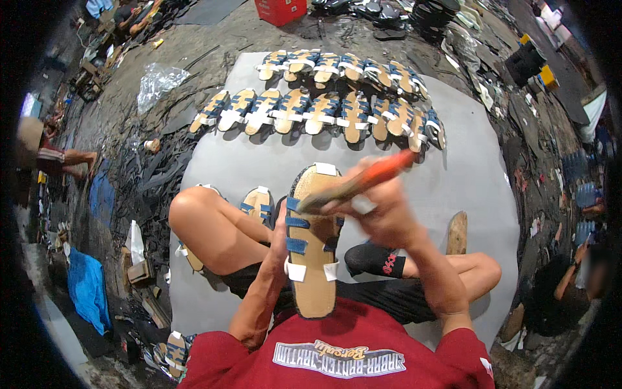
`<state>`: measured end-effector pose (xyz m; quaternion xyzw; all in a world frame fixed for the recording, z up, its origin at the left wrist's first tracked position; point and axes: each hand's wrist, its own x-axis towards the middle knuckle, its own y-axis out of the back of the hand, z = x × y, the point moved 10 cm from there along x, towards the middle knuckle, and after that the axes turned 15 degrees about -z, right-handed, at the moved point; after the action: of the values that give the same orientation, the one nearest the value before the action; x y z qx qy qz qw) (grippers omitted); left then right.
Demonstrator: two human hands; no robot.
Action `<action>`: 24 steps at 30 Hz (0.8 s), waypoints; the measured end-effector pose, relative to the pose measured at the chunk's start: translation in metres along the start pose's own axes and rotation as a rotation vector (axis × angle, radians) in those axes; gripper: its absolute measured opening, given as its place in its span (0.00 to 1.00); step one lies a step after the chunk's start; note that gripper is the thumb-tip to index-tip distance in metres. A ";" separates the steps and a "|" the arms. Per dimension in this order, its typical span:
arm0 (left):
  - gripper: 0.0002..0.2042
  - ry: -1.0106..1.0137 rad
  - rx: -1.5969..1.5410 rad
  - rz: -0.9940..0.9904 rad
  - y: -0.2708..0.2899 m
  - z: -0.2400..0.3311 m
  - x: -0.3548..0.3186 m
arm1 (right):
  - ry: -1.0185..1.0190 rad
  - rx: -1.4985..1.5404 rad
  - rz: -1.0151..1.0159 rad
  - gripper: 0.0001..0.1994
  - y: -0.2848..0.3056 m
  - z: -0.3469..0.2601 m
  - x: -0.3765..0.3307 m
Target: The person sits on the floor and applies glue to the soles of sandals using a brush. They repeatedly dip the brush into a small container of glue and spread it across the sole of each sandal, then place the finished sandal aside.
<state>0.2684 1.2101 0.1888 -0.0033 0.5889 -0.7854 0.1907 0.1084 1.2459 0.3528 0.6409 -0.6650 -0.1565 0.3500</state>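
Head view: centre, left hand [280, 235] grips strapped sandal [315, 253], right hand [385, 211] clenches orange-handled tool [383, 170]; upper-centre sandal rows [291, 111] already strapped; remaining work unclear.

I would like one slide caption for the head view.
The left hand holds a blue-strapped sandal while the right hand grips a blurred orange-handled tool; rows of sandals lie beyond.

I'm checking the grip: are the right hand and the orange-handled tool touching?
Touching: the head view shows the right hand wrapped around the orange-handled tool, though both are blurred.

Hands [389, 211] w/ sandal [315, 266], red-hdl tool [387, 168]
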 end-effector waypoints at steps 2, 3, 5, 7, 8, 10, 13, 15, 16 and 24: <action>0.43 -0.020 -0.308 -0.220 -0.005 0.004 0.004 | 0.041 -0.084 0.018 0.09 -0.009 -0.009 0.000; 0.43 -0.039 -0.277 -0.166 0.001 0.007 0.002 | 0.008 -0.112 0.003 0.09 -0.001 0.004 -0.007; 0.42 -0.083 -0.210 -0.056 0.012 0.013 -0.006 | -0.252 -0.284 -0.275 0.13 0.003 0.042 -0.017; 0.40 -0.045 -0.068 -0.010 0.024 0.006 0.000 | -0.195 0.058 -0.036 0.13 0.023 0.032 -0.009; 0.38 -0.015 0.058 0.039 0.033 0.005 0.004 | -0.163 0.229 0.006 0.12 0.021 0.022 0.003; 0.37 0.017 -0.041 -0.099 0.007 -0.003 0.020 | -0.055 0.054 0.016 0.11 -0.004 0.018 0.003; 0.42 -0.038 -0.125 -0.195 0.015 0.011 0.007 | 0.027 -0.113 -0.003 0.10 0.005 0.019 -0.012; 0.40 -0.060 -0.030 -0.133 0.014 0.014 0.003 | -0.243 -0.277 -0.223 0.10 0.016 0.048 -0.014; 0.39 -0.065 0.066 -0.086 0.017 0.016 0.001 | -0.252 0.088 -0.107 0.10 0.023 0.049 -0.013; 0.41 -0.122 -0.320 -0.095 -0.004 0.011 -0.006 | -0.164 -0.221 -0.087 0.09 0.000 0.041 -0.024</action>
<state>0.2756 1.2025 0.1974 -0.1093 0.6929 -0.6881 0.1857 0.0793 1.2587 0.3179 0.6117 -0.6416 -0.2958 0.3559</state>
